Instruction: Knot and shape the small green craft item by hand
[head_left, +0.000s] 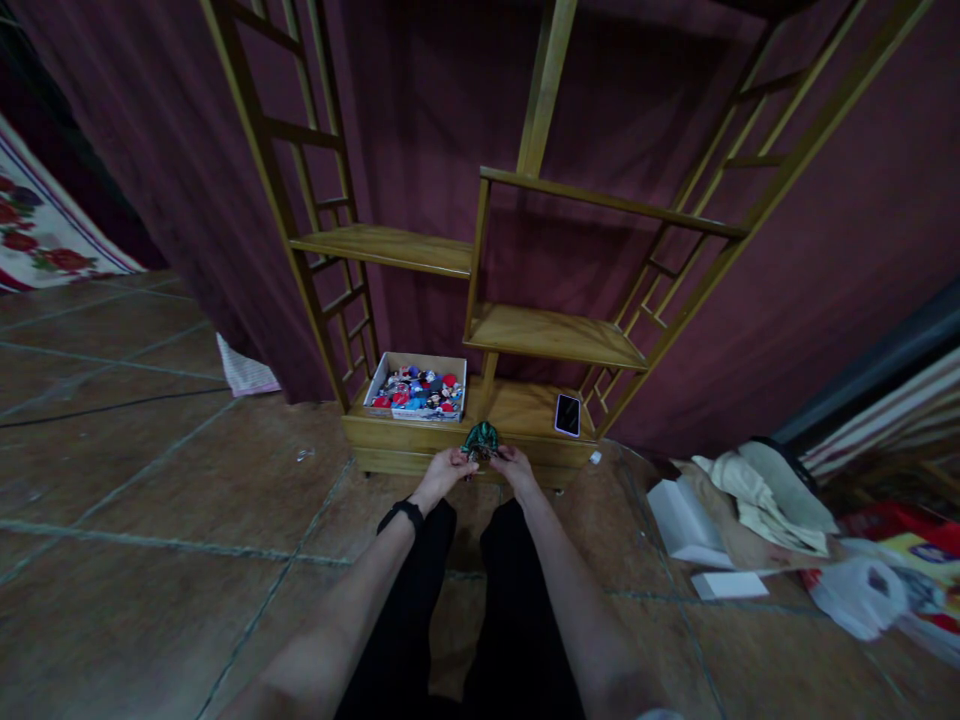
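Between my two hands is a dark green toy figure (pixel 481 438), held in front of the shelf's low base. My left hand (pixel 448 468) has its fingers closed on the figure's left side, and a black band is on that wrist. Fingers of my right hand (pixel 513 466) pinch the other side of it. The figure's lower part is partly hidden by my fingers. Just beyond, on the bottom shelf, a shallow cardboard box (pixel 457 408) holds several small colourful figures. A phone or small tablet (pixel 568 415) with a pale edge lies to the right.
A wooden display rack (pixel 420 250) with stepped shelves rises ahead, against a maroon curtain (pixel 435 90). On the tiled floor (pixel 187 530) at right are white boxes (pixel 686 520), a pale cloth (pixel 765 505) and plastic bags (pixel 862 595). A dark cable (pixel 112 408) runs along the left.
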